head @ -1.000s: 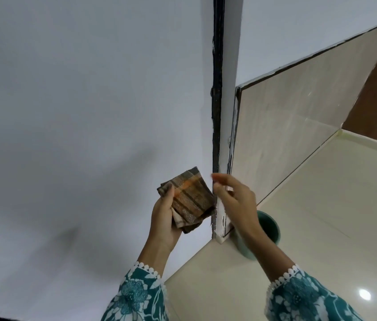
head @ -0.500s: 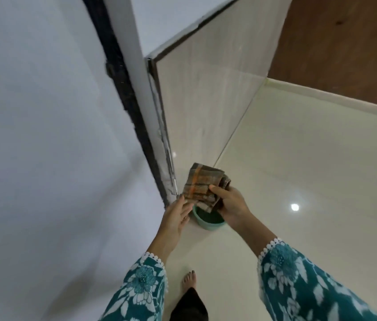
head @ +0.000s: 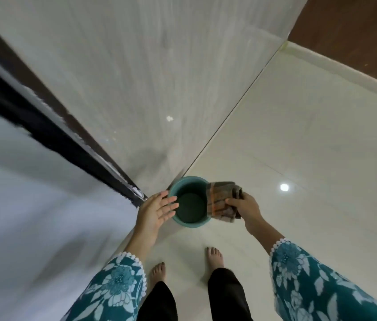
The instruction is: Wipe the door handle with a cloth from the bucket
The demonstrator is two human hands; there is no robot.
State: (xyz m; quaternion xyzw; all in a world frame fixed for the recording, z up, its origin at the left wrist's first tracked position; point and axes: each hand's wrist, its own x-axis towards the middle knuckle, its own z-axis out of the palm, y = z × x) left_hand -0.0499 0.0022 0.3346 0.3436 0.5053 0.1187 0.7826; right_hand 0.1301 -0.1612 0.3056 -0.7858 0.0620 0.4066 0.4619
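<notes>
**Folded cloth held at the rim of the bucket**

The right hand [head: 244, 208] grips a folded checked cloth [head: 223, 200], brown with an orange stripe, thumb on top and fingers underneath. The cloth hangs over the right side of the rim of a teal bucket [head: 186, 224], partly covering that edge. The left hand [head: 157, 209] is spread wide with nothing in it, palm turned toward the bucket, its fingertips reaching over the left side of the rim; whether they touch it cannot be told.

The bucket stands upright on the pale glossy floor [head: 310, 158], close to the foot of a light tiled wall [head: 148, 77] and beside the lower end of a dark door frame [head: 51, 130]. The inside of the bucket looks dark; whether it holds water cannot be told. Both forearms wear teal sleeves with a white flower print and white trim. Below the bucket, two bare feet [head: 215, 257] stand on the floor under black trouser legs. A bright spot of light [head: 284, 187] reflects off the floor to the right of the cloth. A brown surface [head: 356, 31] fills the upper right corner. The door handle is not in view.
</notes>
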